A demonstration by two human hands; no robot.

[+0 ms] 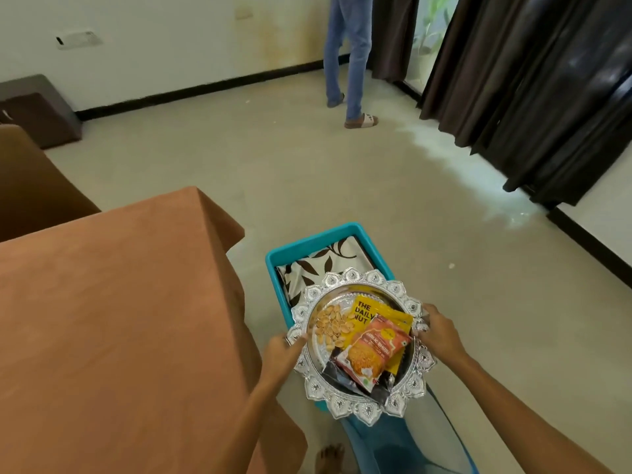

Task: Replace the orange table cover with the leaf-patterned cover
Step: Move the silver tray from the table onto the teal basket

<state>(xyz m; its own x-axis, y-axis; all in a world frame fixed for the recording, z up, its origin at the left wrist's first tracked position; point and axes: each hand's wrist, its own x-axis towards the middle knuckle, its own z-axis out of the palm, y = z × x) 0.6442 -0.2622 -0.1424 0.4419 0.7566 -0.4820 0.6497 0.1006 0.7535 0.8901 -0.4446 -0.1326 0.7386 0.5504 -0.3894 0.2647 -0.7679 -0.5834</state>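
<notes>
The orange cover (113, 302) lies spread over the worktop, draped down its sides, and nothing stands on the part that shows — so the top looks ready for stripping, though the swap itself has not begun. The leaf-patterned cover (318, 268) sits folded in the blue tub (294, 249) on the floor just beside the worktop. Both hands carry a silver tray (369, 410) with a scalloped rim directly above that tub: the left hand (282, 352) grips the rim on its side with the fingers curled onto it, the right hand (439, 328) pinches the opposite rim. On the tray lie a heap of nuts (330, 328), a yellow packet (367, 309) and an orange snack packet (372, 350). My judgement: this is early clearing work — the tray needs a resting place away from both covers, then the orange one comes off and the patterned one goes on. A person in jeans (345, 56) stands well apart by the dark curtains (533, 90)
</notes>
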